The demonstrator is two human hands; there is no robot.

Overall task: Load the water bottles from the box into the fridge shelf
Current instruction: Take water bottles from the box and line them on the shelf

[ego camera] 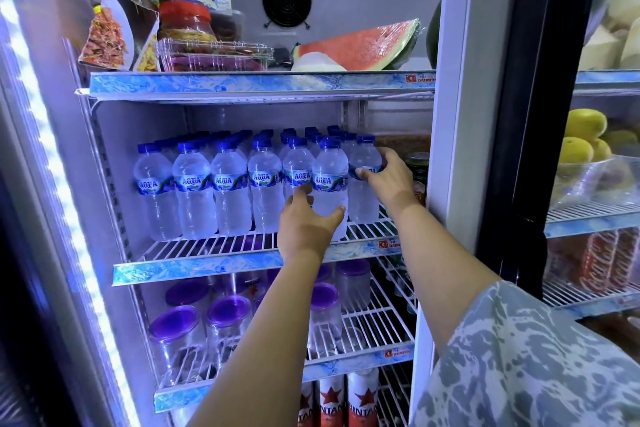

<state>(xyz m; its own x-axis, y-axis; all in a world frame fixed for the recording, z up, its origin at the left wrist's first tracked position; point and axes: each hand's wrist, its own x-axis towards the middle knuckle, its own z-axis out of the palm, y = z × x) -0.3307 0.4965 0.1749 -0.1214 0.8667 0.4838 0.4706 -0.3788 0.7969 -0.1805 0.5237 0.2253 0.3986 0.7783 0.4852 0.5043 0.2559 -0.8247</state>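
Observation:
Several rows of small blue-capped water bottles (190,184) stand on the white wire middle shelf (214,248) of the open fridge. My left hand (306,224) grips the lower body of a front-row bottle (330,180), thumb on its right side. My right hand (388,180) grips the rightmost bottle (364,156) at its label, a little further back on the shelf. Both bottles stand upright on the wire. The box is out of view.
A jar (417,170) stands right of the bottles by the fridge's white frame (450,149). Watermelon (360,45) and jars fill the shelf above. Purple-lidded cups (180,326) and red cans (362,399) sit below. A second fridge compartment at right holds fruit (585,135).

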